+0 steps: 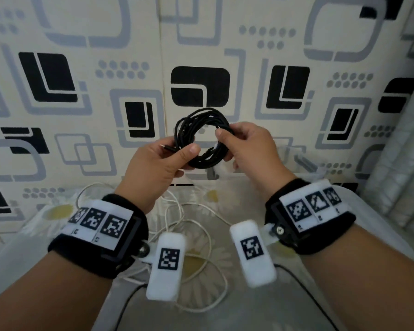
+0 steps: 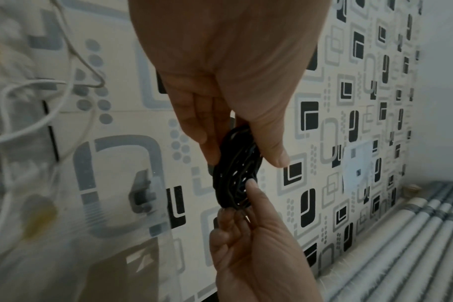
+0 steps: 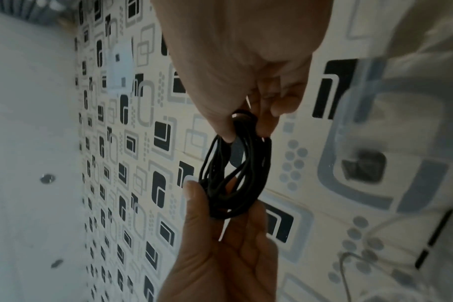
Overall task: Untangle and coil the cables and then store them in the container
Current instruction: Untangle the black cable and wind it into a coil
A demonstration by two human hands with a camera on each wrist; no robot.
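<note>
A black cable (image 1: 202, 120) is wound into a small round coil and held up in front of the patterned wall. My left hand (image 1: 187, 156) pinches the coil's lower left, thumb on top, with a plug end poking out by the fingers. On the coil's right side my right hand (image 1: 225, 144) pinches the strands between thumb and fingers. The left wrist view shows the coil (image 2: 236, 167) edge-on between both hands. Seen from the right wrist, the coil (image 3: 236, 179) hangs from my right hand (image 3: 247, 132). A white cable (image 1: 191, 220) lies loose and looped on the table below.
A clear plastic container (image 1: 304, 158) with grey clips stands at the table's far edge by the wall, behind my right hand. The table (image 1: 249, 306) has a flowered cover. Thin black leads (image 1: 132, 295) cross its near part. Rolled material (image 2: 414, 235) lies at the right.
</note>
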